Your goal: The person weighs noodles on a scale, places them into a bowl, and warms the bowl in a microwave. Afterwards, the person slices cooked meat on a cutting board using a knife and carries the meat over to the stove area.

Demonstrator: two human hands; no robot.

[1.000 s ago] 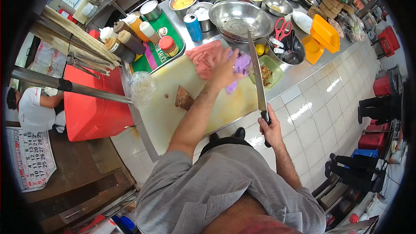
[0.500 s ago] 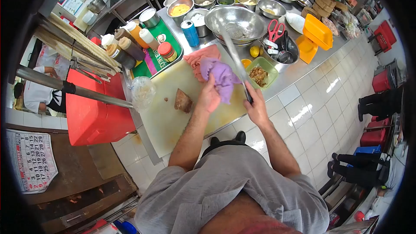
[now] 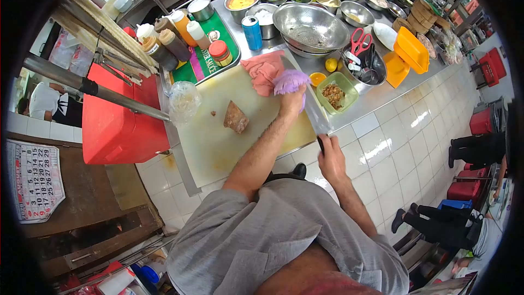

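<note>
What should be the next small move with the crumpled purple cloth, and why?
Perhaps wipe the crumpled purple cloth along the steel knife blade, away from its black handle: the left hand grips the cloth close to the blade, and the right hand holds the handle. Contact between cloth and blade is unclear.

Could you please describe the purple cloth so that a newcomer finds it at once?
Find the pale cutting board before the person. Over its far right part, the left grip holds a bunched purple cloth; its colour sets it apart from the pink cloth beside it.
</note>
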